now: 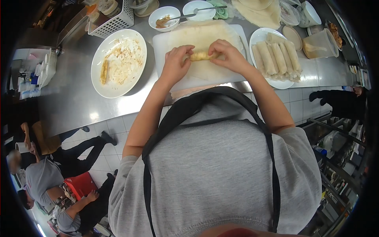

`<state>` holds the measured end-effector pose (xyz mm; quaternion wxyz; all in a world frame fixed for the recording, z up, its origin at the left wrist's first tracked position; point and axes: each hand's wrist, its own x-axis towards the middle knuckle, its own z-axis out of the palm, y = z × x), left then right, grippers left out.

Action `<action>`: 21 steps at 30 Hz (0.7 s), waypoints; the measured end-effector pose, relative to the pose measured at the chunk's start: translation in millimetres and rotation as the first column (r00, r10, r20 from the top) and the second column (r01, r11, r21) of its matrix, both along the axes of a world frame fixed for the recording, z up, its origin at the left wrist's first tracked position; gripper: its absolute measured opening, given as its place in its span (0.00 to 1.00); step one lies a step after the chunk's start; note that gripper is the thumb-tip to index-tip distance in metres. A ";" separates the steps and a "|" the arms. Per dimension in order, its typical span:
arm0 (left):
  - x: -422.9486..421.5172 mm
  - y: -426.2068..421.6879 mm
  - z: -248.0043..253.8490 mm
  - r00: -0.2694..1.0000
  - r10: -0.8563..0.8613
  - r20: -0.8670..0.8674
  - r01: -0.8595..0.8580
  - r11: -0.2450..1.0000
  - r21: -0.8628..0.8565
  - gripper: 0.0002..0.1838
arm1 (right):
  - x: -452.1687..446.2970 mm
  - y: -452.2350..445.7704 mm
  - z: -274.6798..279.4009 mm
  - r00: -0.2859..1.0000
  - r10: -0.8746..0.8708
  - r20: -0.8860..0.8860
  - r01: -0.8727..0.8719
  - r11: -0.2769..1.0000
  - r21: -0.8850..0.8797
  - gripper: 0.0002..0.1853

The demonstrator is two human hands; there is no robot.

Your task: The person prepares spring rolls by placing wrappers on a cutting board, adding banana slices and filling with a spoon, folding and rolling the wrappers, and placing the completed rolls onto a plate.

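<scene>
Two bare hands work close together over a pale wrapper sheet (197, 35), their palms out of sight. The left hand (177, 63) has its fingers bent around the left end of a yellowish roll (200, 56), and the right hand (227, 57) pinches the other end between thumb and fingers; the fingertips' undersides are hidden, so how firmly they press I cannot tell. The roll lies crosswise on the sheet, which covers much of a white board (160, 43).

Left of the board, an oval plate (128, 81) bears crumbs and one yellow strip (104, 72); past it, a basket (112, 29) holds bottles, partly cut off by the dark rim of the view. Beyond the board, a spoon (197, 13) reaches from a bowl (171, 27) of brown paste over a second bowl (202, 15). Right of the board, a plate (282, 85) of stacked rolls (276, 57) stands near the right wrist, with a tub (318, 45) behind.

The steel counter (130, 104) shines, the stacked rolls look matte and papery, the basket is perforated plastic, and the tub is cloudy and translucent
</scene>
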<state>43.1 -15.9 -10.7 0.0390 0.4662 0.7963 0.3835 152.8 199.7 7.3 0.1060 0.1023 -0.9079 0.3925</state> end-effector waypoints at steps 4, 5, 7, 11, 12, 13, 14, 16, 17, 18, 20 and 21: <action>10.7 -13.5 6.1 0.993 0.110 -0.030 -0.107 0.989 0.099 0.24 | 3.0 -6.1 6.2 0.996 -0.061 -0.060 0.056 0.995 -0.079 0.12; 11.5 -16.8 10.2 0.982 0.190 -0.019 -0.187 0.975 0.124 0.24 | -2.7 -6.9 11.2 0.988 -0.095 -0.120 0.087 0.994 -0.072 0.12; 14.3 -21.0 11.1 0.985 0.172 0.002 -0.170 0.971 0.168 0.24 | -27.9 -5.7 24.1 0.971 -0.083 -0.226 0.085 0.996 -0.001 0.11; 10.6 -21.6 15.4 0.983 0.175 -0.059 -0.153 0.950 0.274 0.24 | -110.6 -18.1 51.2 0.952 -0.070 -0.297 0.160 0.944 0.290 0.10; 6.3 -20.6 16.8 0.972 0.205 -0.115 -0.162 0.939 0.303 0.24 | -133.0 -22.8 52.1 0.969 -0.060 -0.238 0.150 0.913 0.380 0.10; -1.9 -20.2 19.9 0.971 0.208 -0.120 -0.163 0.939 0.304 0.24 | -151.1 -27.8 50.8 0.968 -0.057 -0.243 0.149 0.913 0.379 0.10; -14.7 -20.7 25.5 0.954 0.269 -0.134 -0.220 0.929 0.299 0.23 | -167.5 -33.1 47.9 0.990 -0.070 -0.126 0.127 0.839 0.529 0.10; -41.1 -20.0 47.6 0.922 0.367 -0.124 -0.322 0.904 0.283 0.20 | -188.1 -37.5 40.7 0.995 -0.099 -0.017 0.086 0.747 0.659 0.10; -55.8 -18.2 59.2 0.909 0.406 -0.100 -0.367 0.889 0.272 0.18 | -196.1 -37.6 36.8 0.992 -0.113 0.057 0.041 0.715 0.698 0.11; -75.4 -17.3 59.3 0.907 0.408 -0.105 -0.367 0.888 0.276 0.18 | -202.3 -37.9 36.6 0.983 -0.131 0.130 -0.006 0.680 0.733 0.12; -122.0 -13.7 52.7 0.892 0.442 -0.092 -0.426 0.891 0.156 0.17 | -204.4 -41.0 41.4 0.977 -0.172 0.127 0.016 0.651 0.759 0.12; -146.0 -10.0 41.7 0.893 0.440 -0.093 -0.424 0.892 0.156 0.17 | -204.7 -40.4 41.2 0.981 -0.181 0.065 0.068 0.647 0.760 0.12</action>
